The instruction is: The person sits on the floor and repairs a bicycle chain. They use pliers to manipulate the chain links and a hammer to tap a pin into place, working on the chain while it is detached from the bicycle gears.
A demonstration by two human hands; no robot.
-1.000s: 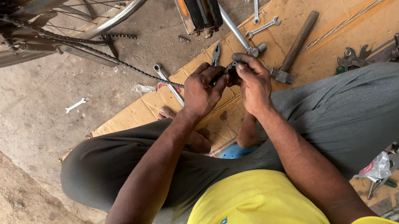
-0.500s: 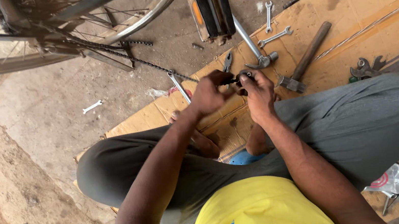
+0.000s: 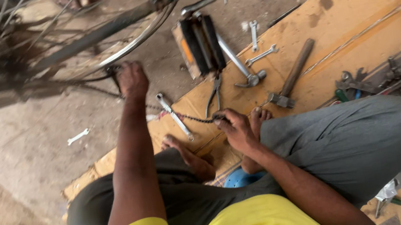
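The person's left hand (image 3: 133,80) reached out past the edge of the cardboard sheet (image 3: 352,10) to the bicycle wheel (image 3: 97,33), its fingers curled, perhaps around the chain (image 3: 188,118), though blur hid the grip. The right hand (image 3: 235,128) pinched the chain's other end near the cardboard's front edge, beside the pliers (image 3: 214,95) and a spanner (image 3: 175,117).

Soft, even daylight (no glare); upper left seems motion-blurred.
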